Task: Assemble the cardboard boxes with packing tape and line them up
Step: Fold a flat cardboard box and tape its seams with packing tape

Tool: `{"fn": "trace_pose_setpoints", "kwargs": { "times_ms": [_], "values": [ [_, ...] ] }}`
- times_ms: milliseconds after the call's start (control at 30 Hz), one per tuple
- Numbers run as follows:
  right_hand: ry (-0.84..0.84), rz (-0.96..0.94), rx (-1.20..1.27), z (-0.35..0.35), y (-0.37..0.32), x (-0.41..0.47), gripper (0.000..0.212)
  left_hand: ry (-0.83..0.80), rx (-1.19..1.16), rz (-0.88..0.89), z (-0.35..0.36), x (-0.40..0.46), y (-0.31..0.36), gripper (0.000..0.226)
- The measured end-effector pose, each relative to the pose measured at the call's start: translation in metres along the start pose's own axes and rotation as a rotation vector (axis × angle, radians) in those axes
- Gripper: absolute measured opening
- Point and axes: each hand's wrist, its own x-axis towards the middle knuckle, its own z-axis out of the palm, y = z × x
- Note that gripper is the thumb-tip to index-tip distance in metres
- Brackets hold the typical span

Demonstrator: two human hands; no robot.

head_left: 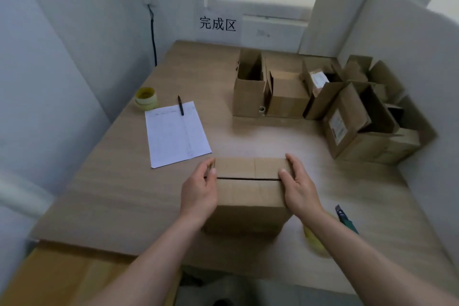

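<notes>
Cardboard box [248, 191], brown, flaps folded shut, untaped.

A pen [180, 105] lies across a paper sheet [176, 133]; a wall sign [217, 24] hangs behind.
</notes>
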Motion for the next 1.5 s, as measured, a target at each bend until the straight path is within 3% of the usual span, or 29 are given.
{"fn": "trace_pose_setpoints", "kwargs": {
  "times_ms": [200, 367, 533, 1000, 1100, 1167, 1233, 1300, 1400, 1500],
  "values": [
    [-0.046, 0.007, -0.08, 0.005, -0.006, 0.036, 0.05, 0.002, 0.033, 0.041, 0.007, 0.028, 0.0, 0.034],
    [-0.139, 0.124, -0.174, 0.015, 0.029, 0.037, 0.054, -0.062, 0.137, 0.147, 0.023, 0.035, -0.004, 0.034],
    [-0.171, 0.083, -0.256, 0.032, 0.025, 0.039, 0.056, -0.077, 0.062, -0.059, 0.01, 0.044, -0.04, 0.028],
    [-0.177, 0.011, -0.182, 0.016, 0.045, 0.046, 0.047, -0.044, 0.192, 0.017, 0.037, 0.044, -0.033, 0.024],
    [-0.145, 0.002, -0.174, 0.013, 0.048, 0.044, 0.045, -0.04, 0.346, 0.037, 0.04, 0.045, -0.029, 0.02],
    [-0.154, 0.0, -0.17, 0.014, 0.047, 0.045, 0.045, -0.005, 0.58, 0.141, 0.037, 0.045, -0.025, 0.029],
    [-0.16, -0.008, -0.167, 0.014, 0.046, 0.045, 0.044, 0.015, 0.812, 0.397, 0.041, 0.039, -0.014, 0.038],
    [-0.138, -0.011, -0.174, 0.013, 0.048, 0.045, 0.044, -0.096, 0.885, 0.597, 0.06, 0.029, -0.004, 0.043],
    [-0.116, -0.004, -0.201, 0.014, 0.05, 0.046, 0.045, -0.233, 0.933, 0.582, 0.088, 0.011, -0.003, 0.046],
    [-0.189, -0.028, -0.129, 0.006, 0.051, 0.048, 0.047, -0.184, 0.915, 0.549, 0.09, 0.012, -0.01, 0.041]
  ]
}}
